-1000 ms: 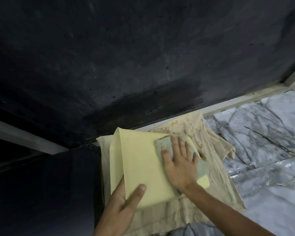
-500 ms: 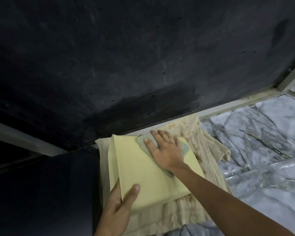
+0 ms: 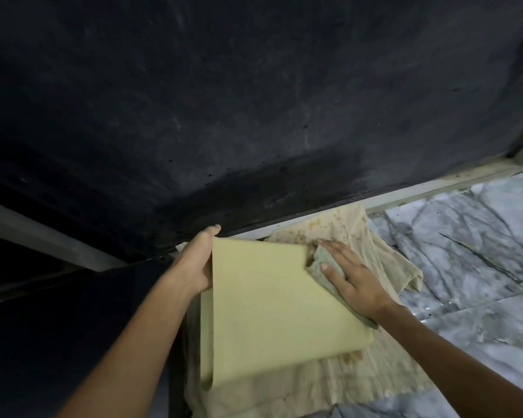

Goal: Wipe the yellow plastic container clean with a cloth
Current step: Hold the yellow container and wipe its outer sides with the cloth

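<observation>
The yellow plastic container (image 3: 272, 309) lies upside down with its flat bottom facing up, resting on a stained beige sheet. My left hand (image 3: 197, 260) grips its far left corner and left side wall. My right hand (image 3: 352, 277) lies flat with spread fingers on a small grey-green cloth (image 3: 320, 263), pressing it against the container's right edge near the far corner. Most of the cloth is hidden under my palm.
The beige sheet (image 3: 375, 375), spotted with brown stains, is spread over a grey-veined marble floor (image 3: 471, 251). A large dark panel (image 3: 254, 116) rises right behind the container, with a pale frame strip (image 3: 435, 188) along its base.
My left hand moved from the container's near left edge up to its far left corner. My right hand slid the cloth from the far top edge over to the right edge. The view has drawn closer.
</observation>
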{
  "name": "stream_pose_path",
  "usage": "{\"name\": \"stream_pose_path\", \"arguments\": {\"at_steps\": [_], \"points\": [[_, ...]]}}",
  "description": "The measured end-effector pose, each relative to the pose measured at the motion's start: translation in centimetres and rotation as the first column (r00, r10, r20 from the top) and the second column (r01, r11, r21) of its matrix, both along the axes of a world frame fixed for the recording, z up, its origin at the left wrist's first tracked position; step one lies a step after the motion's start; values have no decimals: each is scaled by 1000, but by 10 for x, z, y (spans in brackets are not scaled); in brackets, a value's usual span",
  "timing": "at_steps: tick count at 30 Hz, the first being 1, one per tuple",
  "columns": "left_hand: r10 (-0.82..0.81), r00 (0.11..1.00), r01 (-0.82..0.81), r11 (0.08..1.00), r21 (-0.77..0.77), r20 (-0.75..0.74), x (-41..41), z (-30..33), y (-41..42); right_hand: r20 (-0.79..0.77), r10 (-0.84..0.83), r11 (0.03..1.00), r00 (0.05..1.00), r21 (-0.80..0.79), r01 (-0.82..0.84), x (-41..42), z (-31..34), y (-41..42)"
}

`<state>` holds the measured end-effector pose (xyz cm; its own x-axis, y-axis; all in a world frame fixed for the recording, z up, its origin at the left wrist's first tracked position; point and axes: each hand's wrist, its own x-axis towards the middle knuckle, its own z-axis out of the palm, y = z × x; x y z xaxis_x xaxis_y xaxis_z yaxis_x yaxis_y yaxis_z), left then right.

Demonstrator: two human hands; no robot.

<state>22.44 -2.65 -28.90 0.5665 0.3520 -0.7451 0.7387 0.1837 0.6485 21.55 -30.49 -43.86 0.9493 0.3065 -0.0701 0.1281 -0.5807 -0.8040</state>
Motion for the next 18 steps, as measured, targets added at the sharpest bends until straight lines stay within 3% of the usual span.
{"name": "stream_pose_path", "arguments": {"at_steps": [4,7,10,14,18], "points": [[-89,996,84,965,250,9,5,-11,4,82,-129,989,988,87,121,-11,-4,4],[-81,996,90,931,354,-42,-1,-11,-12,8,-299,944,954,151,295,-19,2,4],[-109,992,72,905,420,63,-32,10,-29,-86,-469,843,879,254,475,-28,23,-2],[-167,940,25,903,428,298,-83,35,-52,-19,-491,819,871,330,469,-33,72,-6],[-72,952,-22,954,299,298,-118,19,-48,85,-441,857,893,337,391,-41,99,-9]]}}
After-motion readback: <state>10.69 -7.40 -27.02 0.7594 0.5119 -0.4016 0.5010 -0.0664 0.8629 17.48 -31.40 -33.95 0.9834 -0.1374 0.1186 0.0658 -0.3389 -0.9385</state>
